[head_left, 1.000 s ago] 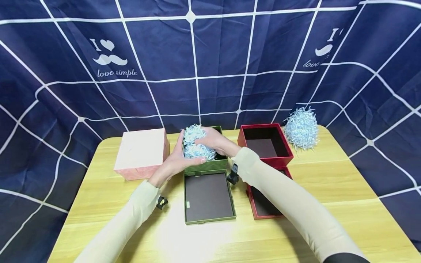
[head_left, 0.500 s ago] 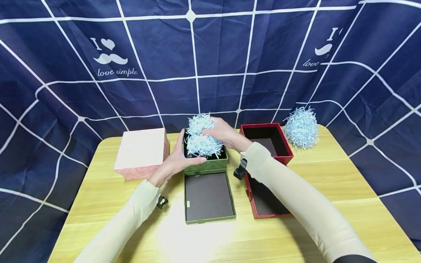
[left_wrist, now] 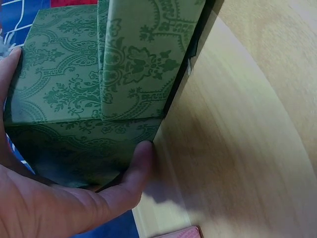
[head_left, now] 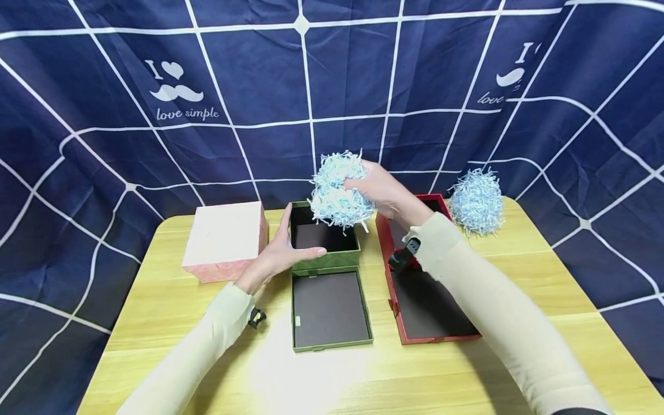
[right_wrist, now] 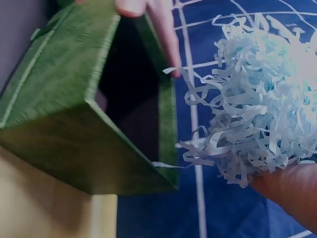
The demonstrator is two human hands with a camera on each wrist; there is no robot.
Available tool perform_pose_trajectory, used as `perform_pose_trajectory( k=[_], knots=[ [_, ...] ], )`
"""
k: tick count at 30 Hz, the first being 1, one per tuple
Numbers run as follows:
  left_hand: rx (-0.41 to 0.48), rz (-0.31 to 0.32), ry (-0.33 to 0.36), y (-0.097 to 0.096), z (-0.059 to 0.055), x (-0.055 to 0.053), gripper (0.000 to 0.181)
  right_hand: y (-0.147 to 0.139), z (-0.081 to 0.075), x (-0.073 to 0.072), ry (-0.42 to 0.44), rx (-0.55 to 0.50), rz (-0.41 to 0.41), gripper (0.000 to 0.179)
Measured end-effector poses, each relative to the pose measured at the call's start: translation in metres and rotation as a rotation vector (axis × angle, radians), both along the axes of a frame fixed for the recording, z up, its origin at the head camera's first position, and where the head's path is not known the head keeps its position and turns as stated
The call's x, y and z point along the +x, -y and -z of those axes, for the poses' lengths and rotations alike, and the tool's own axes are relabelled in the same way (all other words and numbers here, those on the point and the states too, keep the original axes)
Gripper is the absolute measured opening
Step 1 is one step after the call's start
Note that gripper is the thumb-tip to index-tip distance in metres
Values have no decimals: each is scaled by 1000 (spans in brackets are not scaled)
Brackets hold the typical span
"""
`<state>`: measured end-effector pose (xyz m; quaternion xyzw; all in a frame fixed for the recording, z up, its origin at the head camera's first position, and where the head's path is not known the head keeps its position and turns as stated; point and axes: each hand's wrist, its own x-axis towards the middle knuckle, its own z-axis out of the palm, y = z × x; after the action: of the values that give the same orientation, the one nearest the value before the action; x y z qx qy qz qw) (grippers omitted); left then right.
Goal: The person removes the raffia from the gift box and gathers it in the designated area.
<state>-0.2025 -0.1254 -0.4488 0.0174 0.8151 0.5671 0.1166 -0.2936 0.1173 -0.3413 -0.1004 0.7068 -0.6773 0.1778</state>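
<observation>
A bunch of light-blue shredded paper [head_left: 339,193] hangs above the open green box [head_left: 339,257], gripped by my right hand [head_left: 381,187]. In the right wrist view, loose strands of the shredded paper [right_wrist: 267,99] dangle near the rim of the green box [right_wrist: 59,144], whose visible inside is dark. My left hand [head_left: 280,249] holds the green box at its left side, thumb along the front and fingers toward the back. Its thumb [left_wrist: 136,171] presses the patterned wall of the green box [left_wrist: 59,74] in the left wrist view.
The green lid [head_left: 332,308] lies inside-up in front of the box. A red box [head_left: 384,236] and its lid [head_left: 436,305] are at right, partly hidden by my right arm. Another shredded-paper heap [head_left: 476,202] sits back right; a pink box [head_left: 225,236] stands left.
My right hand has lifted the shredded paper out of the green box, up and to the right, baring the dark inside. The left hand has stayed on the box.
</observation>
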Motion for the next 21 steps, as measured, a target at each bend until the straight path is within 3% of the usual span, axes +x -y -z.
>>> perform_pose_trajectory(
  k=[8,14,21],
  knots=[
    [3,-2,6,1,1,-2,141,-32,-23,-3,-76,-19,28,40],
    [29,-2,14,1,2,0,141,-63,-31,6,-106,-27,72,40],
    [45,-4,12,0,2,0,142,-109,-39,13,-94,-107,115,38]
  ],
)
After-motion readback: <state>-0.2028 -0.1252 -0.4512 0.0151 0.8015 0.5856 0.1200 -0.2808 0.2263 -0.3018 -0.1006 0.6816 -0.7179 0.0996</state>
